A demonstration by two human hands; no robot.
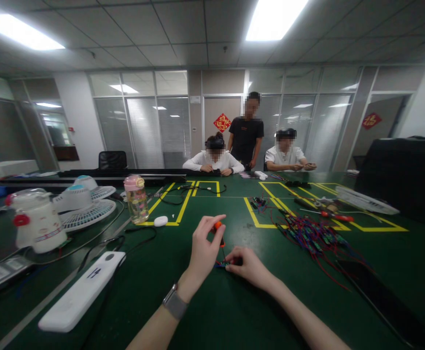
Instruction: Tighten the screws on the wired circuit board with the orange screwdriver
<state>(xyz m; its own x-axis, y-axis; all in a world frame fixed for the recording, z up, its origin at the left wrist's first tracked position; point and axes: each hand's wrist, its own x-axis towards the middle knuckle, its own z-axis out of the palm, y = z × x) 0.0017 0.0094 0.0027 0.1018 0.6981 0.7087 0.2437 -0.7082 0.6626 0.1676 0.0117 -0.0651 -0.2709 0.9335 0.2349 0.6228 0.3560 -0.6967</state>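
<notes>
My left hand (pixel 205 248) is closed around a small screwdriver with an orange handle (pixel 218 226), held upright with its tip down on a small part. My right hand (pixel 247 265) pinches that small dark part with blue and red wires (pixel 222 264) against the green table (pixel 212 311). The part is mostly hidden under my fingers. A grey watch sits on my left wrist.
A pile of red, blue and black wired parts (pixel 314 236) lies to the right, a red screwdriver (pixel 338 217) beyond it. A white power strip (pixel 83 291), fans (pixel 84 204), a bottle (pixel 136 199) and a white appliance (pixel 37 221) stand left. Three people are at the far end.
</notes>
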